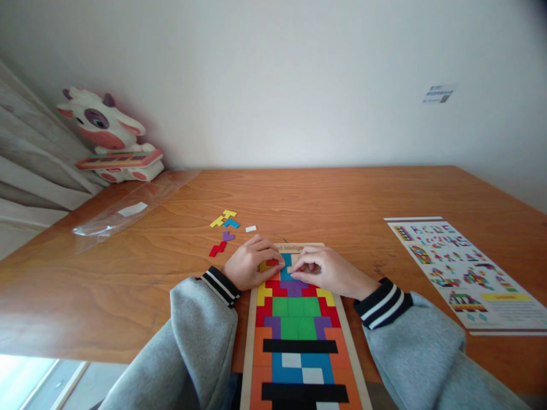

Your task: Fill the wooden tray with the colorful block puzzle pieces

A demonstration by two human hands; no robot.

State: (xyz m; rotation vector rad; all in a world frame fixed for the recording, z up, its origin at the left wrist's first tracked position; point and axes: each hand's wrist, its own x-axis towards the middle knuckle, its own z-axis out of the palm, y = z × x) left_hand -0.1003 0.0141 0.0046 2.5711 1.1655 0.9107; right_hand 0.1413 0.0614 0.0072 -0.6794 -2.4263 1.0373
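Observation:
A wooden puzzle board [250, 353] lies lengthwise before me, filled with orange, black, green [296, 307], blue, red, purple and yellow pieces. Over its upper left part rests my left hand [253, 263], fingers bent together with the tips at a blue piece [285, 261]; anything held there is too small to make out. My right hand [329, 270] is over the upper right part, thumb and forefinger pinched beside the same blue area, and what they hold is hidden. Left of the board lie loose yellow [229, 213], blue [231, 223], purple [228, 236] and red [217, 249] pieces and a white one [250, 229].
A printed pattern sheet [465, 273] lies on the wooden table [342, 199] at the right. At the back left are a clear plastic bag [115, 219] and a cow toy with a keyboard [115, 136], beside a curtain [29, 154].

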